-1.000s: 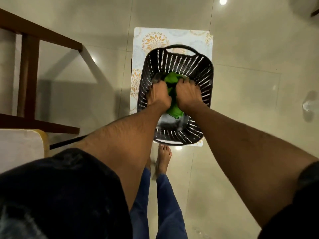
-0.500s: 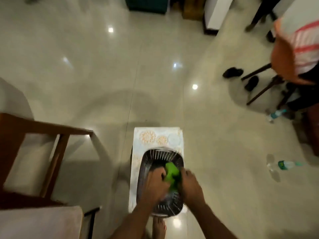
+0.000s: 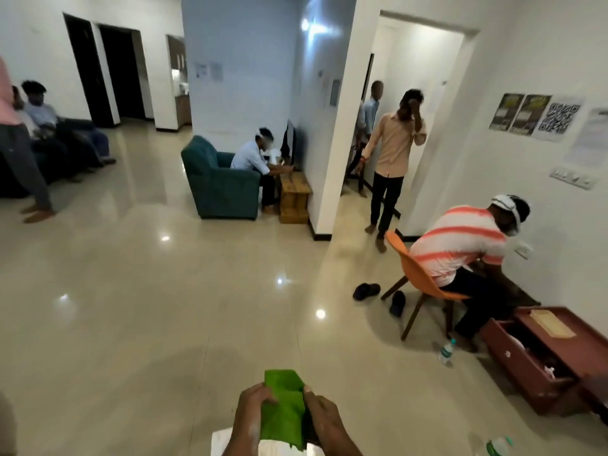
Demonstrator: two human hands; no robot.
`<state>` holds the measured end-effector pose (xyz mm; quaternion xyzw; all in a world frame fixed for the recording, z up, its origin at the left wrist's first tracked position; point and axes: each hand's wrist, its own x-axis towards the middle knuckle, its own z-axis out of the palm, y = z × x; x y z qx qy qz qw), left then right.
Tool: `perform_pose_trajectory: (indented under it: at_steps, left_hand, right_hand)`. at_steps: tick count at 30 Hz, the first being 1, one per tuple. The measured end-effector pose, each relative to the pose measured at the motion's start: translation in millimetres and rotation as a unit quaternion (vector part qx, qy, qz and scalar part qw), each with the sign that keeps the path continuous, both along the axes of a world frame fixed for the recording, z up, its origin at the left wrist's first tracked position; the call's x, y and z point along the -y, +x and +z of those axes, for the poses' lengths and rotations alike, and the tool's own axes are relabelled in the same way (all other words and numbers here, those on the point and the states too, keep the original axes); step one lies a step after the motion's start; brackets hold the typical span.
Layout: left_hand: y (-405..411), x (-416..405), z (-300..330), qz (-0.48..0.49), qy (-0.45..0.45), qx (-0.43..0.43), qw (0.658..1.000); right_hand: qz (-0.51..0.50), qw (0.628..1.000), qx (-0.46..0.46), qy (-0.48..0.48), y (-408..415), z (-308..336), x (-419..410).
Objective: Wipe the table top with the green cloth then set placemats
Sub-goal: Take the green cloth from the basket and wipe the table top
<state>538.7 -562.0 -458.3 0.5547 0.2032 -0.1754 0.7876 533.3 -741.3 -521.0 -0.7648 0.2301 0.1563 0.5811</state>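
The green cloth (image 3: 283, 409) is held up at the bottom centre of the head view, stretched flat between both hands. My left hand (image 3: 251, 414) grips its left edge and my right hand (image 3: 324, 416) grips its right edge. Under the hands a pale patterned surface (image 3: 220, 442) shows at the frame's bottom edge. The basket and the table top are out of view.
A person sits on an orange chair (image 3: 418, 278) at the right beside an open brown drawer unit (image 3: 539, 360). A water bottle (image 3: 446, 352) and dark sandals (image 3: 366, 290) lie on the glossy floor. A teal armchair (image 3: 217, 182) and other people stand farther back.
The camera has tilted up from the basket to the room. Both hands have lifted the green cloth out of the basket and spread it between them.
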Motion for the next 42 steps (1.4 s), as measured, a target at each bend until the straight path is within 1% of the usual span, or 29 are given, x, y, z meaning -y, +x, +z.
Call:
perform_pose_trajectory:
  at_steps: [1, 3, 5, 8, 14, 17, 21, 23, 26, 29, 31, 34, 36, 39, 42]
  left_hand:
    - [6.0, -7.9, 2.9, 0.0, -0.028, -0.001, 1.0]
    - [9.5, -18.2, 30.1, 0.004, -0.035, -0.004, 0.999]
    - [8.2, -25.3, 61.1, 0.012, -0.005, 0.005, 1.0]
    - [14.2, -35.5, 73.8, 0.028, 0.082, 0.029, 0.996]
    - [2.9, -46.1, 79.2, 0.028, 0.125, 0.05, 0.99]
    - [1.5, -53.8, 71.6, 0.031, 0.145, 0.033, 0.988]
    - [-3.0, -71.6, 52.9, 0.046, 0.21, 0.025, 0.976]
    - [-9.7, -77.6, 54.2, 0.054, 0.25, 0.021, 0.966]
    - [-23.7, -80.8, 67.1, 0.071, 0.273, 0.038, 0.959]
    - [-37.3, -84.7, 69.8, 0.102, 0.296, 0.06, 0.948]
    - [-53.3, -82.4, 75.7, 0.136, 0.315, 0.059, 0.937]
    - [-85.8, -76.4, 82.5, 0.185, 0.336, 0.051, 0.922]
    - [-113.7, -72.6, 81.8, 0.216, 0.348, 0.045, 0.911]
    - [-156.2, -72.9, 68.9, 0.275, 0.329, 0.028, 0.903]
    - [-210.5, -70.9, 58.4, 0.327, 0.306, -0.009, 0.894]
  right_hand:
    - [-0.012, 0.999, 0.001, 0.035, 7.0, 28.5, -5.7]
    - [-0.018, 0.998, 0.016, 0.058, 11.0, 76.2, -17.4]
    - [-0.023, 0.994, 0.043, 0.1, 12.2, 107.5, -23.9]
    - [-0.009, 0.993, 0.046, 0.108, 13.8, 125.2, -28.4]
    - [0.02, 0.982, 0.079, 0.168, 12.4, 122.1, -31.4]
    - [0.041, 0.98, 0.094, 0.17, 11.8, 119.2, -33.2]
    - [0.099, 0.981, 0.071, 0.153, 5.6, 122.6, -38.9]
    - [0.139, 0.975, 0.072, 0.158, 1.0, 121.0, -38.4]
    - [0.165, 0.972, 0.087, 0.143, 4.8, 119.6, -40.7]
    - [0.178, 0.969, 0.081, 0.153, 9.3, 122.2, -48.8]
    - [0.205, 0.961, 0.075, 0.169, 6.0, 125.5, -52.5]
    - [0.255, 0.953, 0.051, 0.154, -12.3, 137.1, -61.1]
    - [0.272, 0.948, 0.036, 0.162, -28.8, 135.7, -65.7]
    - [0.304, 0.936, 0.033, 0.173, -54.2, 126.8, -75.7]
    - [0.343, 0.924, 0.036, 0.168, -89.2, 116.1, -87.5]
